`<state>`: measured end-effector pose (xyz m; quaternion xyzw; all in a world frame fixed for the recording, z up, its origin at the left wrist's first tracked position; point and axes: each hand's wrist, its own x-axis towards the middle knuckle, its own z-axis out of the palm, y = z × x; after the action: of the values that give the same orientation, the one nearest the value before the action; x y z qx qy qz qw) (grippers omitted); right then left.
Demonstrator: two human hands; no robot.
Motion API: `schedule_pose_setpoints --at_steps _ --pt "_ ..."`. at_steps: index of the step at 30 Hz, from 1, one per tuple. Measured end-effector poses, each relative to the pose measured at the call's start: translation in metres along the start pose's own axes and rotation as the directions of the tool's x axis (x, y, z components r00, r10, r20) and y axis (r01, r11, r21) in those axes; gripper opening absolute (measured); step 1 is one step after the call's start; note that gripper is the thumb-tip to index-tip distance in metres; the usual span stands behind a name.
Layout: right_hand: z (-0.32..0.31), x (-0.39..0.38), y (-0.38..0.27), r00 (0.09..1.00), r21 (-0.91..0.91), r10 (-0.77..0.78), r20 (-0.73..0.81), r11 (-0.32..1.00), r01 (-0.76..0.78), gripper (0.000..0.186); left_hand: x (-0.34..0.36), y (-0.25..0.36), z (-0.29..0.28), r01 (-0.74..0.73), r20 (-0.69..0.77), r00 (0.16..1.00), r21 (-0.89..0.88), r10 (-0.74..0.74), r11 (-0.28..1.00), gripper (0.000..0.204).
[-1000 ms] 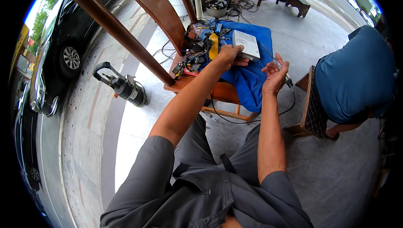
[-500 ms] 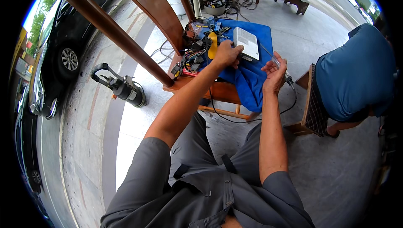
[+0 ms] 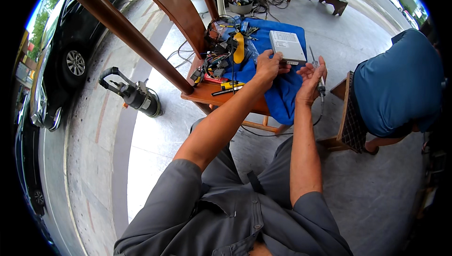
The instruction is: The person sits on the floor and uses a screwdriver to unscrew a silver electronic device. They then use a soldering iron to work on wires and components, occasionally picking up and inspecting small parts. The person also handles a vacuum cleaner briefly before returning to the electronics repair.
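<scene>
My left hand is closed on the near left corner of a flat silver metal box, which looks like an electronic unit with a label on top. The box is over a blue cloth draped across a wooden chair; whether it rests there or is lifted, I cannot tell. Beside its right corner, my right hand grips a corded probe with a clear handle. Its thin metal tip points up and away, apart from the box. A black cable runs down from the handle.
Left on the chair seat lie tangled wires with connectors, a yellow-handled tool and a yellow cutter. A person in blue sits close at right. A black cylindrical device stands on the floor at left.
My left hand and the box have shifted right and slightly nearer. The probe in my right hand has turned more upright. The yellow cutter on the seat has come into view.
</scene>
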<state>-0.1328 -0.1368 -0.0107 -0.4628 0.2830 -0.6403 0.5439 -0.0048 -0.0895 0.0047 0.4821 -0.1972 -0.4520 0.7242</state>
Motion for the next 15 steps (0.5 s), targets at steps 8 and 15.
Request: schedule_pose_setpoints --at_steps 8,15 --pt "0.006 -0.008 -0.006 0.987 -0.193 -0.145 0.063 0.969 0.155 0.07 0.015 -0.01 0.007 0.063 -0.005 0.998 -0.073 -0.064 0.995 0.027" --pt "0.01 -0.009 -0.002 0.989 -0.129 -0.142 0.032 0.981 0.145 0.058 0.072 0.066 -0.022 -0.061 0.005 0.998 -0.025 0.061 0.998 0.022"
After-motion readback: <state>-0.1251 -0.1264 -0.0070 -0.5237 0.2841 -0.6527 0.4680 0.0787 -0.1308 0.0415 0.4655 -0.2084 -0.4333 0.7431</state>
